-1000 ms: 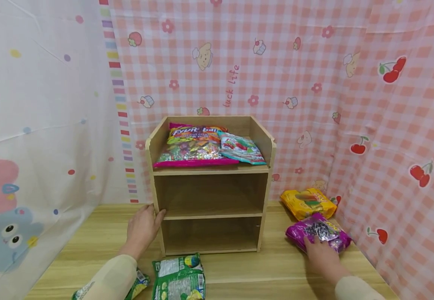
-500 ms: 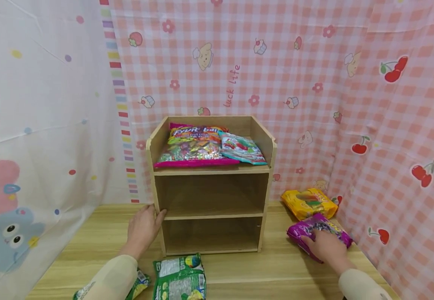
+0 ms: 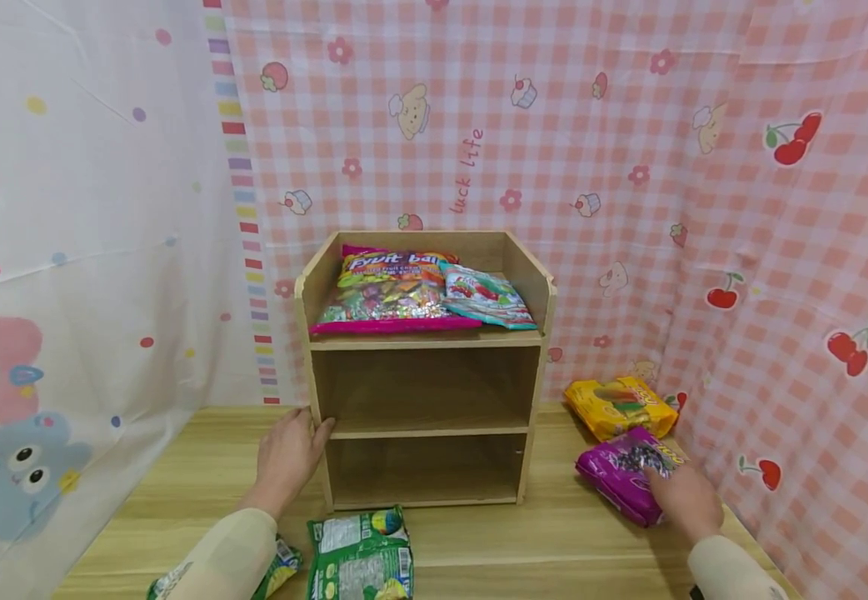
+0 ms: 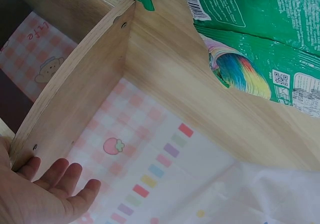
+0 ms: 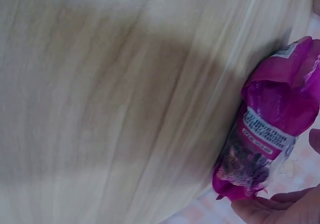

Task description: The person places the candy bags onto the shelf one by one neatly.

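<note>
Head camera looks forward and down the tabletop [image 3: 464,537]; close in, left wrist shares the shelf [image 3: 426,387], right the purple bag [image 3: 617,479].

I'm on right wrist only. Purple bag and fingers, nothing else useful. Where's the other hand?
Observer: Head view has it. The left hand grips the left side panel of the wooden shelf.
Operator: Anything behind the purple bag? It blocks my view.
Observer: Yes, in the head view a yellow bag lies right behind it, near the checked curtain.
Operator: And what's on top of the shelf?
Observer: Two bags: a bigger pink-edged bag on the left, a smaller teal-edged bag on the right.
</note>
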Available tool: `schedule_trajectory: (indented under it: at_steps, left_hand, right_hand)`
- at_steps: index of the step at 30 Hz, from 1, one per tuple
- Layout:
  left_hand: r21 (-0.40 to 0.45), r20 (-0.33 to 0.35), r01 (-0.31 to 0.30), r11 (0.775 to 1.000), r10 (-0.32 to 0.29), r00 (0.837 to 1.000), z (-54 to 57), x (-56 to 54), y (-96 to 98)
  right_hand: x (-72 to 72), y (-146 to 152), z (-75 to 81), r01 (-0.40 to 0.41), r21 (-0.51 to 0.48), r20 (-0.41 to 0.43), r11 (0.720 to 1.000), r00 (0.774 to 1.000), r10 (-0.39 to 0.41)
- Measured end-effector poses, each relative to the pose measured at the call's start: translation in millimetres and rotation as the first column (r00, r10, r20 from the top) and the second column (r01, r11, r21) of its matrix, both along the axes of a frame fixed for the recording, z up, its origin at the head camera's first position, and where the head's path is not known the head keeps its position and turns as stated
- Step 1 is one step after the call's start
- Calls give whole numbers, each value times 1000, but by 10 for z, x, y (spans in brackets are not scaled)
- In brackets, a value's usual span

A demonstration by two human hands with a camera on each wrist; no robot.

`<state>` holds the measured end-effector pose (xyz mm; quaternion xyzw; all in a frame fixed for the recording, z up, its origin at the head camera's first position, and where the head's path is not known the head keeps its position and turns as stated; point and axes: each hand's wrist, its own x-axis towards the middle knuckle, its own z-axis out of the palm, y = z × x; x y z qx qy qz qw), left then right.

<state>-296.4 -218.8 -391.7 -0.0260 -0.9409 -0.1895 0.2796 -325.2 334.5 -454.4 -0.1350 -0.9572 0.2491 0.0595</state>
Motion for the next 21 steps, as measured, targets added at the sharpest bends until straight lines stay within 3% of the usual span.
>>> schedule_trajectory:
  at_steps: [5, 12, 17, 21]
  left_hand:
    - [-1, 1, 0, 1000, 0, 1000, 6, 1, 5]
    - [-4, 10, -5, 1000, 5, 1000, 7, 1, 8]
    - [1, 20, -9, 1000, 8, 1000, 5, -6, 7]
    - [5, 26, -13, 1000, 13, 1000, 5, -11, 11]
  right_hand:
    - [44, 8, -36, 37, -1, 31, 999, 999, -37]
    - [79, -88, -51, 188, -32, 143, 982, 973, -182]
    - [76, -84, -66, 185, -26, 142, 982, 973, -179]
    - [87, -23, -75, 112, -16, 144, 994, 984, -108]
